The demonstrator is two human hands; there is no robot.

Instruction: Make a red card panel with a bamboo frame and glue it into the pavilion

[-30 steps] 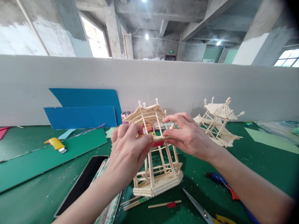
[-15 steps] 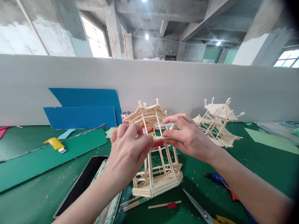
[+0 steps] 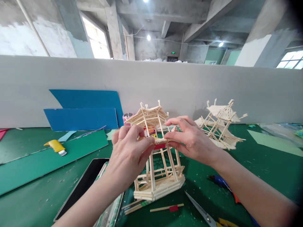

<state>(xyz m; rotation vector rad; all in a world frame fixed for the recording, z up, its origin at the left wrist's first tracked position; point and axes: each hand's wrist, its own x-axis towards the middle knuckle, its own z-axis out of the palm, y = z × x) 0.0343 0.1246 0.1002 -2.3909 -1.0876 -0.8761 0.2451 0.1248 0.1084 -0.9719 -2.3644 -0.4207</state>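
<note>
A model pavilion of pale wooden sticks [image 3: 158,186] stands upright on the green table in front of me. My left hand [image 3: 132,145] pinches the left end of a short stick strip [image 3: 160,141] set across the pavilion's front posts at mid-height. On the strip's right end, the thumb and fingers of my right hand [image 3: 187,137] are closed. A red patch [image 3: 160,146] shows just under the strip between my hands. My fingers hide both ends of the strip and part of the posts.
A second stick model [image 3: 222,126] stands at the back right. Scissors [image 3: 201,209], a blue glue gun [image 3: 221,181] and a stick with a red tag [image 3: 167,208] lie near the front. A phone [image 3: 80,189], yellow tube [image 3: 56,146] and blue boards [image 3: 81,119] are leftward.
</note>
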